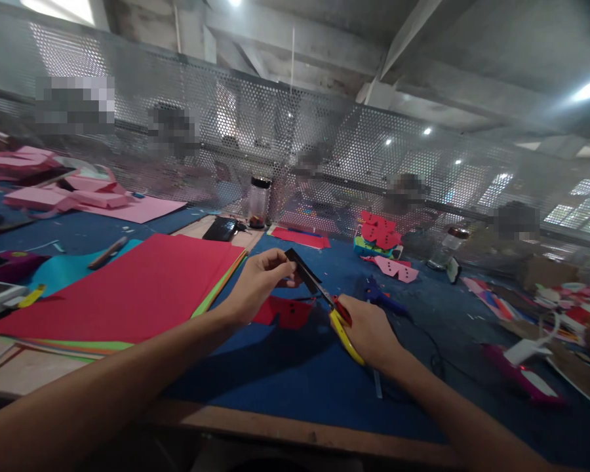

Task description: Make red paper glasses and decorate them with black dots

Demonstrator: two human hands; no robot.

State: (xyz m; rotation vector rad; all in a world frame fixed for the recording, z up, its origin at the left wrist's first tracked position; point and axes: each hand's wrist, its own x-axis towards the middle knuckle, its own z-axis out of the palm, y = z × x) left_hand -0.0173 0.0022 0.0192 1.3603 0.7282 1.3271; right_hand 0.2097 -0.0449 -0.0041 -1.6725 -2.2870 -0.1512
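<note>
My left hand (pixel 267 274) pinches a small black strip of paper (pixel 295 261) between thumb and fingers. My right hand (pixel 368 331) is closed round the yellow and red handles of a pair of scissors (pixel 343 335), whose blades reach up and left to the black strip. Whether the blades have cut into the strip cannot be made out. Just below the two hands, a red paper cutout (pixel 288 314) with small dark dots lies on the blue mat (pixel 255 377). A blue glue gun (pixel 384 298) rests to the right of the scissors.
At left lies a stack of red and coloured sheets (pixel 142 282). Red cutouts (pixel 381 233) and a pink cutout (pixel 393 269) lie behind, near a glass jar (pixel 447 249). A lidded bottle (pixel 259 203) stands by the perforated screen (pixel 319 124). A cable (pixel 437 347) trails at right.
</note>
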